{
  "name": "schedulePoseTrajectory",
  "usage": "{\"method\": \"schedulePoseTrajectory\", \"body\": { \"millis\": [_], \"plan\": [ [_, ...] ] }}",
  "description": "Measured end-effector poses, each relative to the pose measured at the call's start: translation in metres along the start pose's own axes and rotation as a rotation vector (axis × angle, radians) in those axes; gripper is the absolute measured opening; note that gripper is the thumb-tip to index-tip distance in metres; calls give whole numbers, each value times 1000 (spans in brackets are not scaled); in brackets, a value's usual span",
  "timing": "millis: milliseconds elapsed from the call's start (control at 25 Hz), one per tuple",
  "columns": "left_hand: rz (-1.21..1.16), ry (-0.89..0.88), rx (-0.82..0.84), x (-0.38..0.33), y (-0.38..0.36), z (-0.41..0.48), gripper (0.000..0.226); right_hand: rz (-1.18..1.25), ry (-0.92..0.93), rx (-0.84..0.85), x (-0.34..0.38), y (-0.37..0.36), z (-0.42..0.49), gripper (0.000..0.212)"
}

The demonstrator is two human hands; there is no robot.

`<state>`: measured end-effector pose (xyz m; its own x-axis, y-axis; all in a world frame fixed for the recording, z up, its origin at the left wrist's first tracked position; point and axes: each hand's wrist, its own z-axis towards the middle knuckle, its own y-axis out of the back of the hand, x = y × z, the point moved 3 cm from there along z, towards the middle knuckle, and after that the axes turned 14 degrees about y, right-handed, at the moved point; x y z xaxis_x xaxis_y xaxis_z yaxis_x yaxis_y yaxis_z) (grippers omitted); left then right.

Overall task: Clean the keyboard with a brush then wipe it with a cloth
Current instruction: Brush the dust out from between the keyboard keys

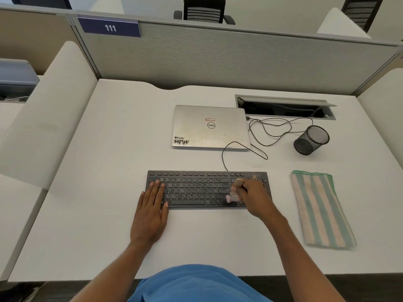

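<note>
Brushing keyboard's (196, 189) right end, right hand (254, 198) gripping brush (234, 192), cloth (320, 209) apart.

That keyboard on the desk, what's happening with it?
A person is cleaning the black keyboard. Their right hand grips a small brush and works it over the keys near the right end, where some crumbs show at the top corner. The left hand lies flat on the left end, steadying it. A striped cloth lies folded and untouched on the desk to the right, so wiping has not begun.
</note>
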<state>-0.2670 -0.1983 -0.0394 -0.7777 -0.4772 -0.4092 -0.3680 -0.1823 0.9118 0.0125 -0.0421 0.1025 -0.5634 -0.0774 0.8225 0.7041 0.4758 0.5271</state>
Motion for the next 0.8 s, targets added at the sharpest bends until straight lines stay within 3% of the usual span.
{"method": "schedulePoseTrajectory", "body": {
  "millis": [240, 400, 560, 680, 800],
  "plan": [
    [4, 3, -5, 0, 0, 0, 63, 81, -37, -109, -9, 10, 5, 23],
    [4, -6, -1, -1, -1, -1, 62, 27, -26, -16, -2, -6, 6, 20],
    [5, 0, -3, 0, 0, 1, 63, -58, -77, -33, -7, 8, 3, 21],
    [5, 1, -2, 0, -1, 0, 63, -211, 58, -178, -1, 11, 2, 33],
    [-4, -1, -4, -1, 0, 1, 63, -175, 101, -284, -6, -5, -8, 35]
  ]
}}
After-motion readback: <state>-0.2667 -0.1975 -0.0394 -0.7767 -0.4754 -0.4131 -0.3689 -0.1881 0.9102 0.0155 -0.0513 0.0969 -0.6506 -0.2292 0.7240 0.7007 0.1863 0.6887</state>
